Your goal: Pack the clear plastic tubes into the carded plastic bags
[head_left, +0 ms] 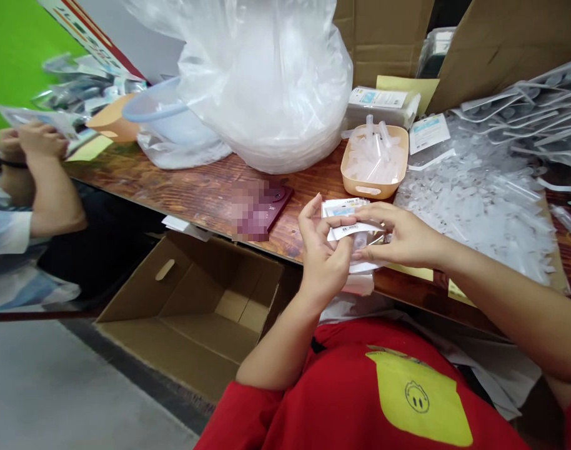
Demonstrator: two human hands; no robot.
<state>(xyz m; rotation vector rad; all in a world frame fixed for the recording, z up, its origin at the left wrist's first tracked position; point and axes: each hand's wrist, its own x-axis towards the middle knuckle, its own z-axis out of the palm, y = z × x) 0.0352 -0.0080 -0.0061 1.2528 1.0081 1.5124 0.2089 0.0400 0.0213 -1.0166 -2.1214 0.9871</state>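
Both my hands are at the table's front edge, around a small clear plastic packet with a white printed header card. My left hand grips its left side, with thumb and fingers closed on the card and index finger raised. On the right side, my right hand pinches the clear part, partly hiding it. Something translucent shows inside, too covered to make out. Behind the packet lie more white printed cards. Just beyond my hands stands a peach plastic basket holding translucent tubes.
Loose translucent plastic pieces are heaped at right, beside stacked clear packets. A large plastic bag stands at the back. A dark red case lies left of my hands. Below is an open cardboard box. A co-worker's hands hold a packet.
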